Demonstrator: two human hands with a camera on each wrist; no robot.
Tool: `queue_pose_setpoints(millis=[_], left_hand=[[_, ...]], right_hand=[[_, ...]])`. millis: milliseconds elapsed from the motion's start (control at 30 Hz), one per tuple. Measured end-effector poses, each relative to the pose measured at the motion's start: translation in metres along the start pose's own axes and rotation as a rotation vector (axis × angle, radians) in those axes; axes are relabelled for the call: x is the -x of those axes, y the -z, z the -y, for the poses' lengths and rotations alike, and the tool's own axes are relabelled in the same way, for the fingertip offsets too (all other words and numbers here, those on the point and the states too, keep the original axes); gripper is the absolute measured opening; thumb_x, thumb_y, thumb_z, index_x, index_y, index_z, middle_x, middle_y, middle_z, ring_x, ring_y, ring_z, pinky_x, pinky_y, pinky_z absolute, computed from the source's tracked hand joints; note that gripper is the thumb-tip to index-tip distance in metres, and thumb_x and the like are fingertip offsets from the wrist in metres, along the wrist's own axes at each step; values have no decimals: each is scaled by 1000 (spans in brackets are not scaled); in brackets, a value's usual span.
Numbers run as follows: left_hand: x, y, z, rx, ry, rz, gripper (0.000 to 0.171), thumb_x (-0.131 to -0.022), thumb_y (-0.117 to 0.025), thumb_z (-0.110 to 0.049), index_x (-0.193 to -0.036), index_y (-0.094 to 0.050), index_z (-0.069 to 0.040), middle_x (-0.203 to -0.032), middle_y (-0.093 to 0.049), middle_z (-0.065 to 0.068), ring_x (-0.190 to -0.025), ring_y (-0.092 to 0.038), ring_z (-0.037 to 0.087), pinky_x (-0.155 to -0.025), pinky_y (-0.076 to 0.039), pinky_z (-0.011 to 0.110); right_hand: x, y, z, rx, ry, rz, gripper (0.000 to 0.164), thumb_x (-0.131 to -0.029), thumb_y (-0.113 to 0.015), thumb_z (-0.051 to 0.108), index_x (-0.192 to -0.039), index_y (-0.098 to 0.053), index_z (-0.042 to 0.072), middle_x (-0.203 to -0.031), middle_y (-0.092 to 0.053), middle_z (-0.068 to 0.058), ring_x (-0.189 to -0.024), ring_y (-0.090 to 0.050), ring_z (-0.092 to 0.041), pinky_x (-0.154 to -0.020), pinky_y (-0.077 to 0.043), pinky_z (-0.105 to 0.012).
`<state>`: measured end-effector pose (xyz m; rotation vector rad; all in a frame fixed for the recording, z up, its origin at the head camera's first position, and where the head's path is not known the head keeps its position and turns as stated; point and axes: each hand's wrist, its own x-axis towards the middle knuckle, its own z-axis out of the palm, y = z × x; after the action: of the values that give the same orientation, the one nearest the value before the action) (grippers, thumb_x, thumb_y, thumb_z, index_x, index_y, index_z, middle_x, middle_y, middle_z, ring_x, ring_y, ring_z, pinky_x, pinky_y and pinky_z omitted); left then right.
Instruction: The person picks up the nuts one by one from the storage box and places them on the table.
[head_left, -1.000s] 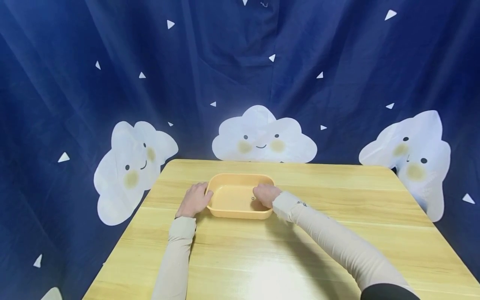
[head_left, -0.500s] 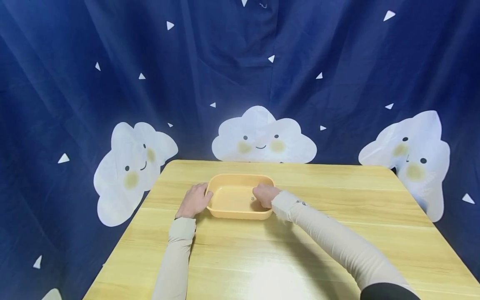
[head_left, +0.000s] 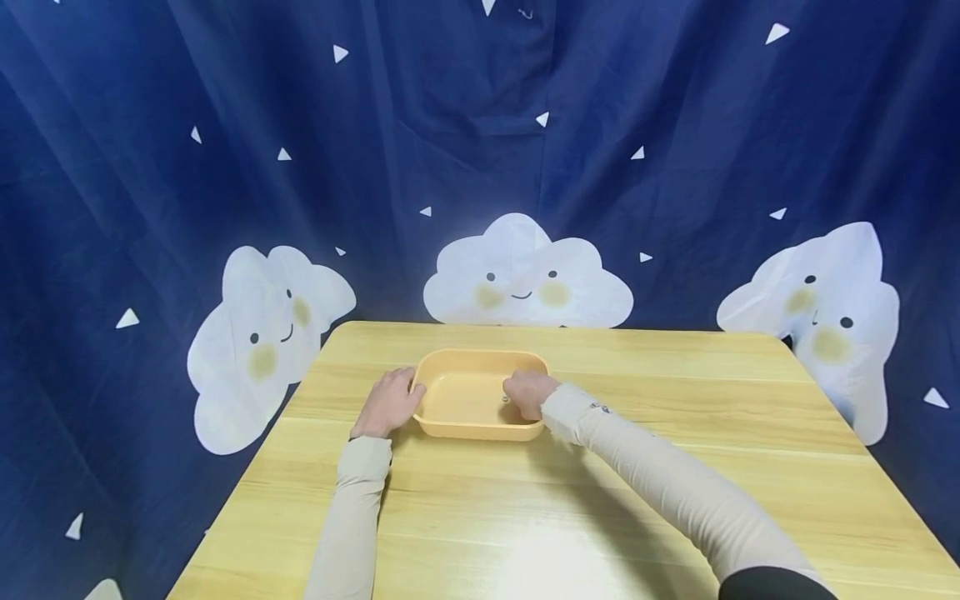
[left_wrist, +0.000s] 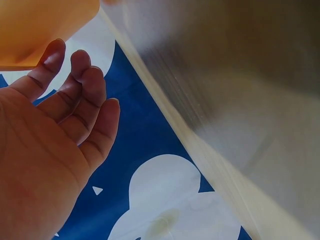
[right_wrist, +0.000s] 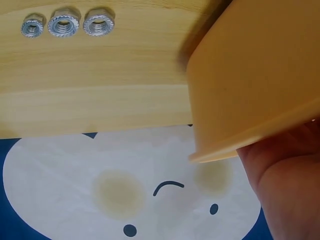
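Note:
A pale orange plastic tray (head_left: 461, 392) stands toward the back of the table. My left hand (head_left: 386, 404) grips its left rim, thumb over the edge and fingers outside. In the left wrist view, the left hand (left_wrist: 55, 115) has bent fingers, one against the tray wall (left_wrist: 40, 30). My right hand (head_left: 531, 392) reaches over the right rim into the tray, its fingertips hidden. A small metal nut (head_left: 506, 399) lies inside by those fingers. Outside the tray, three flange nuts (right_wrist: 64, 22) sit in a row on the table; in the head view the sleeve partly covers them.
The light wooden table (head_left: 480, 500) has rounded far corners. Behind it hangs a dark blue curtain (head_left: 465, 125) with white clouds and triangles. A long pale sleeve (head_left: 667, 483) crosses the right part of the table and casts a shadow.
The right hand has shifted very slightly left within the tray, nearly covering the small nut. The left hand and the tray stay in place.

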<state>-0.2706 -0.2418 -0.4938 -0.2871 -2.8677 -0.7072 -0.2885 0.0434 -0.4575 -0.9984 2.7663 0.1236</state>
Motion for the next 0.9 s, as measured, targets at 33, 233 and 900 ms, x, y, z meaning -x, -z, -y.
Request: queue_pose_setpoints(millis=[33,233,900], left_hand=[[0,0,0,-1,1,1,17,-99,-53,-21,-97,-66,-10,-91,-67,8,-85,-62,24,-77,-51,42],[1,1,-2,-1,13,7,18,-99,-53,-21,-98,-67,-10,-93,-68,8,-88,-63,26,-80,-51,44],[1,-1,-1,-3,27,12,19,-100,-52,-22,-99,-66,-11,-94,-68,8,-94,-64,29,-84,-51,46]], right_hand=[[0,-1,0,3,2,-4,11,-89,-72,-2,-92,-67,8,-86,-69,-6,-71,-56,-14,-69,-56,-33],[-3,-7,-3,7,13,-32,12,-88,-73,-1,-89,-67,9,-84,-69,-4,-68,-54,-13,-66,-54,-32],[-2,-6,-2,68,23,-63,13,-88,-72,0,-85,-68,12,-79,-69,0,-65,-50,-12,-67,-56,-35]])
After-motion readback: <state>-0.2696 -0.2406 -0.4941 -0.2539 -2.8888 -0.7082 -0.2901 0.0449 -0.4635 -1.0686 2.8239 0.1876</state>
